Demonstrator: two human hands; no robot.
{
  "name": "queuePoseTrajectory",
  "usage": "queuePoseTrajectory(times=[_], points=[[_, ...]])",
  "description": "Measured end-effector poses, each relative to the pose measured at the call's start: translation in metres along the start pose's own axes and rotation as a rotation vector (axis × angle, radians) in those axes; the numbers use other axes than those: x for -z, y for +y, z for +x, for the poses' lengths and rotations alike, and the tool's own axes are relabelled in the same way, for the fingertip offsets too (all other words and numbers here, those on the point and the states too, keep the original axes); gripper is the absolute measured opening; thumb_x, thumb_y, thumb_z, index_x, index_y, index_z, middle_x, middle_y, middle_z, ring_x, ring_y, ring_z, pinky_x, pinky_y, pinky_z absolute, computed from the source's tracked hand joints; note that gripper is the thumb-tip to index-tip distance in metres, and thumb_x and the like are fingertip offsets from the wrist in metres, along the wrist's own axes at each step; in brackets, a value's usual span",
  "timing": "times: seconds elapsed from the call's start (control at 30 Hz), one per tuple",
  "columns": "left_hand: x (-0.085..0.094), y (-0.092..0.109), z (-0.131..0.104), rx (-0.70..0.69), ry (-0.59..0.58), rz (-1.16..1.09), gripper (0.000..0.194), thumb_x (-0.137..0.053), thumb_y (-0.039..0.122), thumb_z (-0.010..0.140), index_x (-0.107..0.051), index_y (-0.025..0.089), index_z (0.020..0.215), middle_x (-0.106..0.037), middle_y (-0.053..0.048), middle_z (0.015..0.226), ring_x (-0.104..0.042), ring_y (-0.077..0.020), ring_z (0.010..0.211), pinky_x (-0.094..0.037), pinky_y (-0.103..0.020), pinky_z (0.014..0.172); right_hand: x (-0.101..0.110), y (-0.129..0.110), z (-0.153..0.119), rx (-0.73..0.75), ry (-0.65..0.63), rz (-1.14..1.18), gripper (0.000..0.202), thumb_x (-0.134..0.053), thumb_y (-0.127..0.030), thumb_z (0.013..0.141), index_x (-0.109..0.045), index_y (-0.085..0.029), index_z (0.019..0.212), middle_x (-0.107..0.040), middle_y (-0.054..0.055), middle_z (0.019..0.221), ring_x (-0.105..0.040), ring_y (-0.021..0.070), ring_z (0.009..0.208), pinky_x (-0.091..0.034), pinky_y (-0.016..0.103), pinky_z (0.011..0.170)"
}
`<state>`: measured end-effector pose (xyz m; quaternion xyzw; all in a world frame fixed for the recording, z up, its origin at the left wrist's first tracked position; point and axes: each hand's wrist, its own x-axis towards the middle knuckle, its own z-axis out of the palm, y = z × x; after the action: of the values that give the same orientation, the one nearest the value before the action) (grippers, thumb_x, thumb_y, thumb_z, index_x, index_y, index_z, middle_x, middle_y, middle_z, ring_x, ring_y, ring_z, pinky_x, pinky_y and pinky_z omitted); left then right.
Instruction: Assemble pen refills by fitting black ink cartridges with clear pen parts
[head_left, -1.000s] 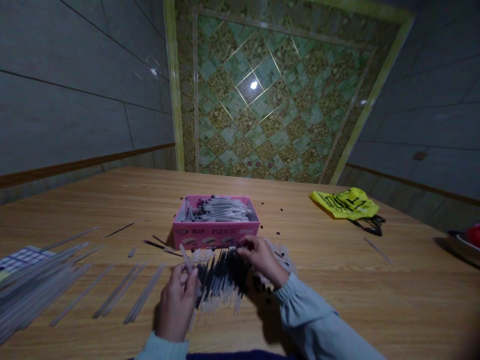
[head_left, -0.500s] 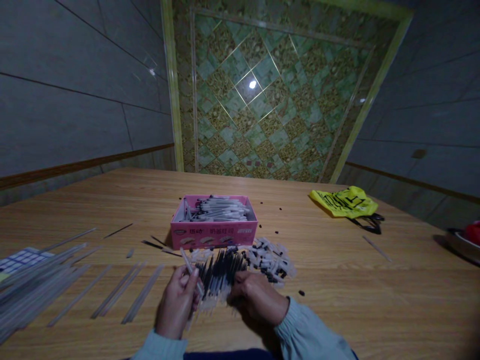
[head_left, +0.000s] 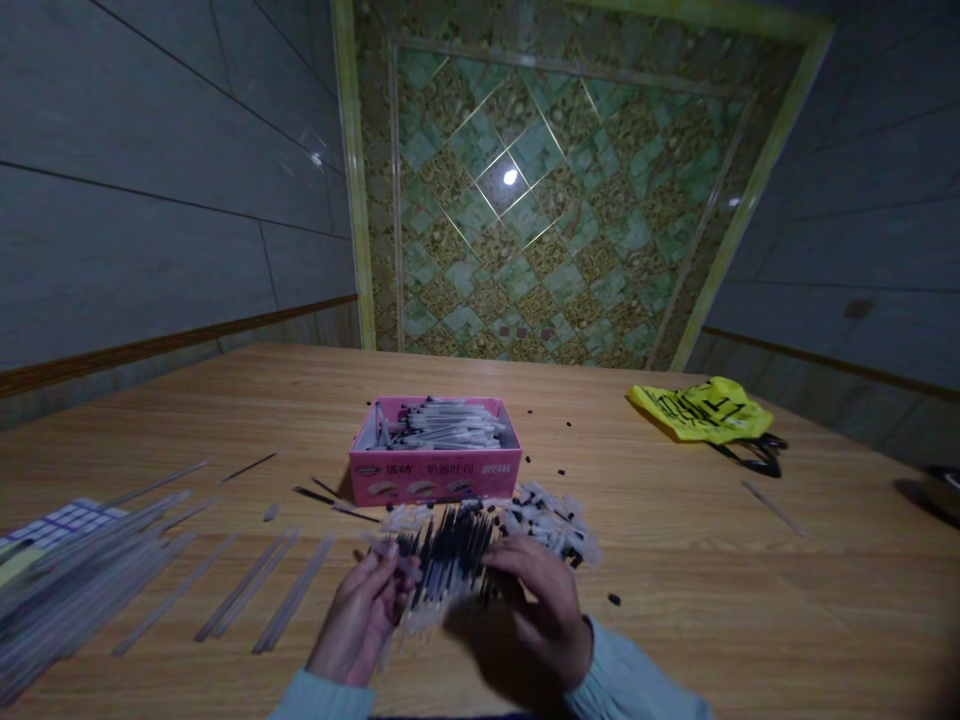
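Observation:
My left hand point(head_left: 361, 612) is closed around a clear pen barrel point(head_left: 405, 565), which looks blurred and slants across the thumb and fingertips. Just right of it lies a bundle of black-tipped pen refills point(head_left: 454, 550) side by side on the table. Above the right end of these refills hovers my right hand point(head_left: 541, 605), fingers bent and the thumb apart, with nothing visible in it. Beyond its fingers is a pile of clear pen caps point(head_left: 551, 520) with black bits among them. A pink box point(head_left: 435, 480) full of pens point(head_left: 450, 425) stands behind the refills.
Long clear tubes point(head_left: 90, 590) lie heaped at the left beside a blue-checked cloth point(head_left: 67, 525). Several more tubes point(head_left: 292, 595) lie separately nearer my left hand. A yellow bag point(head_left: 701, 410) with black handles rests at the far right, and a lone stick point(head_left: 772, 508) lies before it.
My right hand has lifted from the refills and shifted right, its fingers loosening. The barrel in my left hand has tipped from steep to flatter. The view has shifted slightly.

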<state>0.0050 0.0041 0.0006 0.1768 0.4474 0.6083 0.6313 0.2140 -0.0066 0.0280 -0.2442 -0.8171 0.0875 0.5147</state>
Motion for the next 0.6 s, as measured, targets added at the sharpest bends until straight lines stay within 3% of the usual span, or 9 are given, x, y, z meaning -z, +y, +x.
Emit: queuePoseTrajectory(times=[0.1, 0.2, 0.43, 0.6], points=[[0.000, 0.003, 0.000, 0.072, 0.023, -0.139, 0.012, -0.052, 0.001, 0.079, -0.057, 0.011, 0.083, -0.069, -0.006, 0.066, -0.060, -0.0073, 0.045, -0.047, -0.013, 0.039, -0.001, -0.021, 0.000, -0.013, 0.221, 0.095, 0.037, -0.054, 0.000, 0.079, -0.058, -0.025, 0.105, -0.068, 0.005, 0.087, -0.064, 0.0179, 0.082, -0.050, 0.030, 0.072], [0.000, 0.005, 0.000, 0.128, 0.039, -0.200, 0.013, -0.048, 0.000, 0.082, -0.057, 0.009, 0.083, -0.068, -0.007, 0.066, -0.059, -0.0064, 0.044, -0.047, -0.012, 0.038, -0.005, -0.038, 0.002, -0.030, 0.314, 0.207, 0.036, -0.058, 0.001, 0.076, -0.060, -0.026, 0.100, -0.068, 0.005, 0.082, -0.065, 0.0187, 0.076, -0.053, 0.030, 0.066], [-0.002, 0.004, -0.003, 0.138, 0.027, -0.214, 0.014, -0.047, -0.001, 0.083, -0.057, 0.009, 0.083, -0.068, -0.008, 0.067, -0.059, -0.0057, 0.044, -0.048, -0.011, 0.039, -0.010, -0.049, 0.008, 0.031, 0.324, 0.307, 0.027, -0.057, -0.006, 0.080, -0.062, -0.024, 0.099, -0.069, 0.006, 0.076, -0.066, 0.0188, 0.070, -0.055, 0.030, 0.061], [-0.004, 0.003, -0.005, 0.142, 0.001, -0.181, 0.014, -0.047, -0.001, 0.082, -0.058, 0.008, 0.084, -0.068, -0.008, 0.065, -0.060, -0.0064, 0.045, -0.048, -0.011, 0.040, -0.012, -0.047, 0.006, 0.025, 0.258, 0.290, 0.034, -0.055, 0.000, 0.078, -0.060, -0.024, 0.102, -0.069, 0.006, 0.078, -0.066, 0.0185, 0.073, -0.055, 0.029, 0.062]])
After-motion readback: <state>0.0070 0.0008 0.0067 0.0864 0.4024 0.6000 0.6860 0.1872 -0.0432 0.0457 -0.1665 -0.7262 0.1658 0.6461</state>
